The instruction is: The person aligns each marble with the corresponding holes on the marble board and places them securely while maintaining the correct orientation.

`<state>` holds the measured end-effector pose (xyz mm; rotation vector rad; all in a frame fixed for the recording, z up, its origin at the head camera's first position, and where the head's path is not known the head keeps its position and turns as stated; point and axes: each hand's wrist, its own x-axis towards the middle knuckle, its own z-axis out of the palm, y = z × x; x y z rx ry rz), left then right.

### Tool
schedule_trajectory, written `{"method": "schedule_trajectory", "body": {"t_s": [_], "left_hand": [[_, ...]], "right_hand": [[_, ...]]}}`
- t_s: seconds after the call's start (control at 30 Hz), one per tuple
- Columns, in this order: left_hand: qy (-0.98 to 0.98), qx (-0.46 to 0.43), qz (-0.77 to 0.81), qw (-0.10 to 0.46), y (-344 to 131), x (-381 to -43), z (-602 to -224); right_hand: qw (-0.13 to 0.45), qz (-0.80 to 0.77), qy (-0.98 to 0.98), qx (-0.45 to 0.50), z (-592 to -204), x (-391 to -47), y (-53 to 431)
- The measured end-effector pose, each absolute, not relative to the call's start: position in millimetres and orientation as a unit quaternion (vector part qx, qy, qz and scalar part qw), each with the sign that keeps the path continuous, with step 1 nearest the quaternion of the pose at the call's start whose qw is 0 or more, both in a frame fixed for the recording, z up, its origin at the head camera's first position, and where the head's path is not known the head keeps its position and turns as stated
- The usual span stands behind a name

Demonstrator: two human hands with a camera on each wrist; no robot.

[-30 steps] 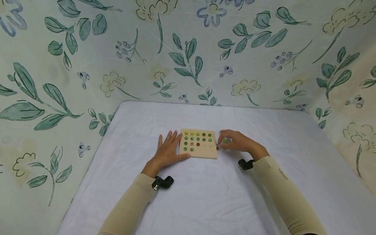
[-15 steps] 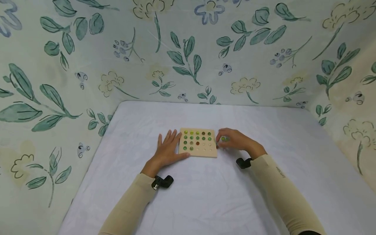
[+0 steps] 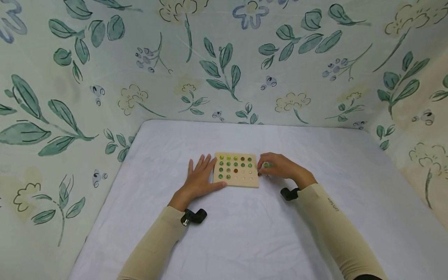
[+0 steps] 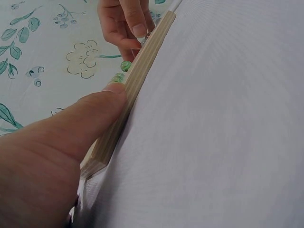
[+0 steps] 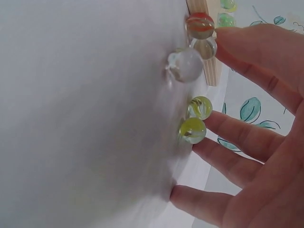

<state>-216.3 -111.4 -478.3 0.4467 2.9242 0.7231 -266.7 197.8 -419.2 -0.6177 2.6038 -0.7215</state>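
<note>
1. Marbles [image 5: 186,65] lie loose on the bench [image 3: 231,233], just right of the wooden board [image 3: 241,183]; five show: a red-streaked one [image 5: 200,24] close by the board's edge, two pale, two yellow ones [image 5: 192,130] by the outer fingers.
2. Left hand [image 3: 199,182] lies with fingers spread, forefinger at the board's left edge, thumb against the near edge. Good bracing, I'd say: light, steady pressure should stop any skid that might jolt the seated marbles [image 3: 221,170].
3. Right hand [image 3: 278,166] has thumb and forefinger brought in at the marbles beside the board, other fingers fanned out; whether it truly pinches one, I cannot tell.
4. Best to take one at a time, gripping round its middle, since slick glass would likely shoot away.
5. Hollows [image 3: 244,178] that look unfilled sit toward the near right corner, so lift just over the edge, lower straight, and release once it settles.
</note>
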Motion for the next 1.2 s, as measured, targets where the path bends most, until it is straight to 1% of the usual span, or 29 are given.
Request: {"method": "schedule_trajectory", "body": {"t_s": [0.47, 1.2], "left_hand": [[0.955, 0.162, 0.244, 0.04, -113.6, -215.2, -477.4], [0.955, 0.158, 0.246, 0.043, -113.6, -215.1, -476.6]], "right_hand": [[0.179, -0.242, 0.931, -0.206, -421.1, -267.0, 197.9], [0.18, -0.234, 0.937, -0.186, -421.9, -265.7, 194.1]]}}
